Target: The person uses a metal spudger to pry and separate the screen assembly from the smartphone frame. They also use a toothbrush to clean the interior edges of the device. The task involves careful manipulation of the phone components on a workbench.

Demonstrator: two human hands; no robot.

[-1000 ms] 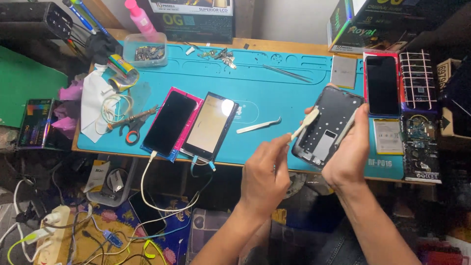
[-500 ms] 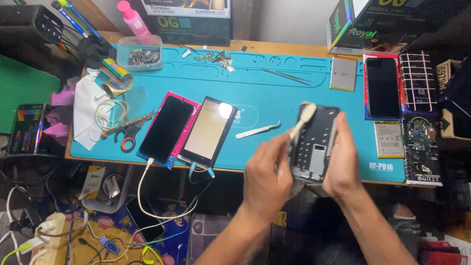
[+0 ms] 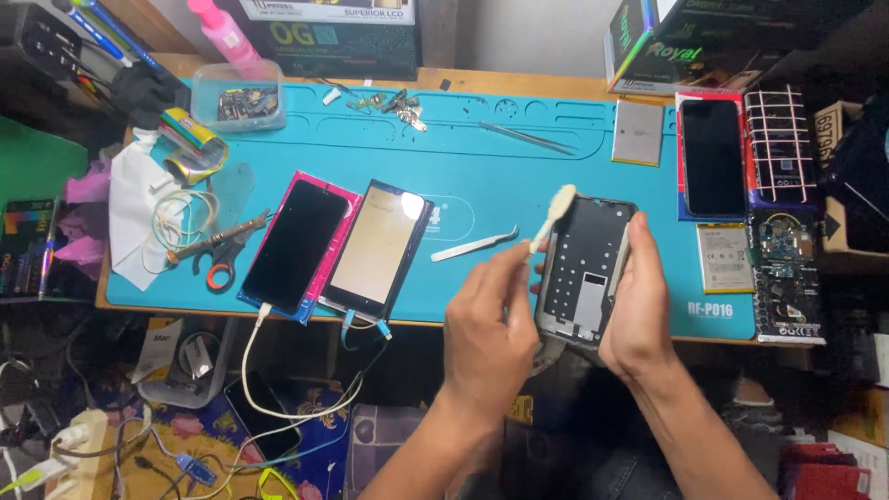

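A: From the head camera, what is the right hand (image 3: 639, 306) doing?

B: It is closed around the right edge of a phone frame (image 3: 585, 268), an opened dark shell with its inside facing up. The thumb lies along the frame's right rim, the fingers are wrapped behind it and hidden. The frame is lifted above the near edge of the blue mat (image 3: 482, 148), tilted slightly, top end away from the person.

A: And the left hand (image 3: 486, 333)?

B: It pinches a small pale brush (image 3: 553, 215) between thumb and fingertips, the rest of the fingers curled in. The brush slants up and to the right, its bristle head touching or just at the frame's top left corner; I cannot tell which.

A: What lies about them?

B: Just left of the brush, flat on the mat, are light tweezers (image 3: 474, 245). Farther left are two phones side by side: one with a pale lit screen (image 3: 377, 248) and one dark on a pink backing (image 3: 296, 244), both with cables hanging off the tabletop's near edge. Scissors with orange handles (image 3: 220, 250) lie left of those.

A: And to the right?

B: A dark phone on a red backing (image 3: 712, 156), a silver battery (image 3: 637, 132) beside it, and a circuit board (image 3: 783, 248) near the right end.
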